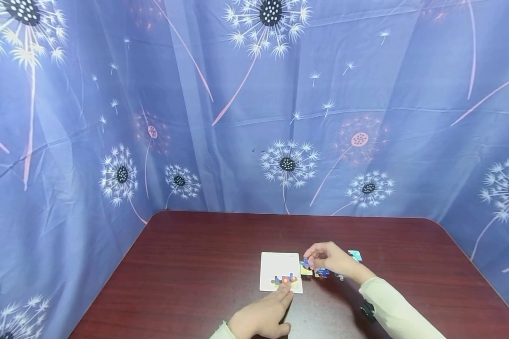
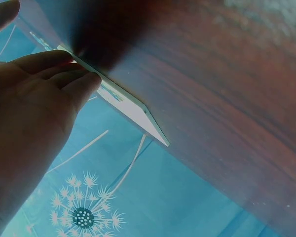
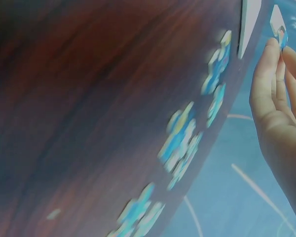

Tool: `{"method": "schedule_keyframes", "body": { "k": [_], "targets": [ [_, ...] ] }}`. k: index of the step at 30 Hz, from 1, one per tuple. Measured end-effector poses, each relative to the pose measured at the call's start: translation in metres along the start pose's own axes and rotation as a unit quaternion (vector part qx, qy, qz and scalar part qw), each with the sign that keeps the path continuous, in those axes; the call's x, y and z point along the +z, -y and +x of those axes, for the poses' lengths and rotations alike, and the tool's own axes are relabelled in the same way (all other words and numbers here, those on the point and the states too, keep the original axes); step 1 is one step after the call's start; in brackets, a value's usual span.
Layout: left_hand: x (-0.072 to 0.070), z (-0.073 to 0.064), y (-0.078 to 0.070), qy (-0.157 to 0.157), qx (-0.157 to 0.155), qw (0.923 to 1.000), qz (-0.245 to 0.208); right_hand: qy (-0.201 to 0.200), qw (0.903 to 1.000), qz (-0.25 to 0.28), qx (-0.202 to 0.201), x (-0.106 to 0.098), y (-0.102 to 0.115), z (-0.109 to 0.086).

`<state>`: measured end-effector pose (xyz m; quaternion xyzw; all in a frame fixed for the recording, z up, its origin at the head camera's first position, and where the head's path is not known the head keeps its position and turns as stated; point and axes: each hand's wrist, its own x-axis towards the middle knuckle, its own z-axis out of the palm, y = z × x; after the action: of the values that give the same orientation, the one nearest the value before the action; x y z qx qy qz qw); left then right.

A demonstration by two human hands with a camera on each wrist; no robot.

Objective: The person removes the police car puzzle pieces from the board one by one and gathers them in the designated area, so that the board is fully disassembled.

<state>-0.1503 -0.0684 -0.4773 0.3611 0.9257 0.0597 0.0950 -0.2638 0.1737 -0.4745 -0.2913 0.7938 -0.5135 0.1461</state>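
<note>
A white square board (image 1: 273,266) lies on the table, with joined, colourful jigsaw pieces (image 1: 277,280) along its near edge. My left hand (image 1: 260,314) reaches in from the front, its extended fingertips on those pieces. In the left wrist view, the fingers (image 2: 81,86) lie over the board's edge. Just right of the board, my right hand (image 1: 332,259) pinches a blue-and-yellow jigsaw piece (image 1: 306,271) between thumb and fingers. The right wrist view shows this piece (image 3: 277,20) held up off the table, past the fingertips.
Several loose jigsaw pieces lie right of the board, partly under my right hand and forearm, including a blue one (image 1: 321,272) and a light-blue one (image 1: 355,254). The dark red wooden table (image 1: 186,263) ends at a blue dandelion-patterned curtain (image 1: 237,165).
</note>
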Motion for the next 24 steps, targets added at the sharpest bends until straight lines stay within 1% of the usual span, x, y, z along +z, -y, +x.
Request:
{"method": "schedule_keyframes", "body": {
  "k": [7,13,15,24],
  "targets": [
    [-0.001,0.0,-0.001,0.009,-0.006,0.9998,-0.014,0.002,0.9996,0.009,-0.027,-0.01,-0.013,-0.022],
    [-0.002,-0.001,0.0,0.002,0.002,1.0,-0.002,0.009,0.9998,0.015,-0.005,-0.012,-0.017,-0.036],
    [-0.002,-0.002,-0.001,0.003,0.0,1.0,-0.005,0.013,0.9997,0.018,-0.004,-0.011,-0.018,-0.039],
    [-0.002,-0.001,-0.002,0.006,0.0,1.0,-0.007,0.034,0.9987,0.031,-0.025,-0.005,-0.023,-0.046]
  ]
}}
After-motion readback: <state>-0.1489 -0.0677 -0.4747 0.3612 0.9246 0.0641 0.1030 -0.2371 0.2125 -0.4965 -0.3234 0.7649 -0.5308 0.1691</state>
